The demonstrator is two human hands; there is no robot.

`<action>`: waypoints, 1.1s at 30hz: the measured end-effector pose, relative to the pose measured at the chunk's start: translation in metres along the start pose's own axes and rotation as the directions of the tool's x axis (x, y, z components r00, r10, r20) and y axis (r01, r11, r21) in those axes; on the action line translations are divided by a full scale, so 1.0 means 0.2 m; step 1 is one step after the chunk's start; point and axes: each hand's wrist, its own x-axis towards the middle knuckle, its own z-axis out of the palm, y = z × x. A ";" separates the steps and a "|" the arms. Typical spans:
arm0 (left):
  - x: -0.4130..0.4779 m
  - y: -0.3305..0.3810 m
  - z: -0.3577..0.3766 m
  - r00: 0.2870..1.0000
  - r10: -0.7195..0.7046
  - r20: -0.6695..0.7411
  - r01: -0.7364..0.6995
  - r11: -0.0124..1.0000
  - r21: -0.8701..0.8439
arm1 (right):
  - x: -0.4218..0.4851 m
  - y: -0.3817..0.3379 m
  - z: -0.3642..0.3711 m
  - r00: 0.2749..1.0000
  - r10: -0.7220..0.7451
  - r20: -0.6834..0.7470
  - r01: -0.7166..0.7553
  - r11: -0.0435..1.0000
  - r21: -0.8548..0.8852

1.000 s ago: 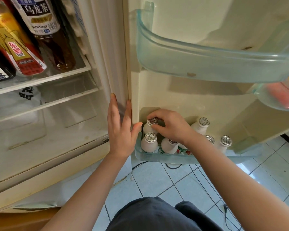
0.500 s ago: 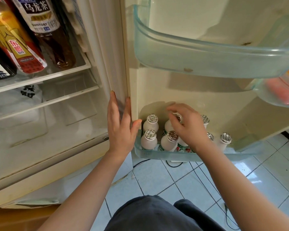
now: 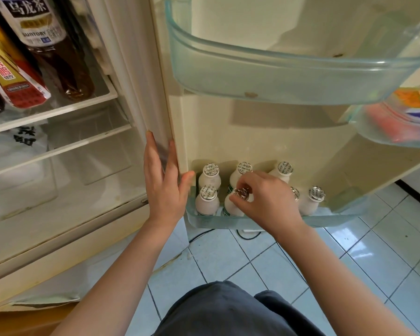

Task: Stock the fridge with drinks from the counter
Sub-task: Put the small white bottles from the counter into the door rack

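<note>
Milk bottle (image 3: 230,209) in door bin (image 3: 325,219), cap pinched by right hand (image 3: 269,202)

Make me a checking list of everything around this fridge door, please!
Surface: bottom door shelf, clear plastic, holding the drinks.
Job's things: seven small bottles visible, white with foil caps, upright in two rows.
Clutter: carton in a side door shelf; plastic bag inside the fridge.
Grippers: left hand flat against the door edge; right hand pinches the cap of a front bottle.
Cables: dark cable on the floor beneath the door.
Surroundings: tiled floor; tea bottle inside the fridge.
</note>
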 end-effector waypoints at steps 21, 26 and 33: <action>-0.01 0.00 0.00 1.000 0.019 0.003 -0.019 1.000 -0.018 | 0.05 0.03 -0.01 0.961 -0.087 0.264 0.054 0.990 0.130; -0.01 0.00 0.00 1.000 0.011 0.005 -0.011 1.000 -0.021 | 0.05 0.04 -0.01 0.963 -0.108 0.248 0.088 0.992 0.092; -0.01 -0.01 0.00 1.000 0.012 0.015 -0.011 1.000 -0.020 | 0.07 0.03 -0.07 0.997 -0.051 0.063 0.039 0.984 0.171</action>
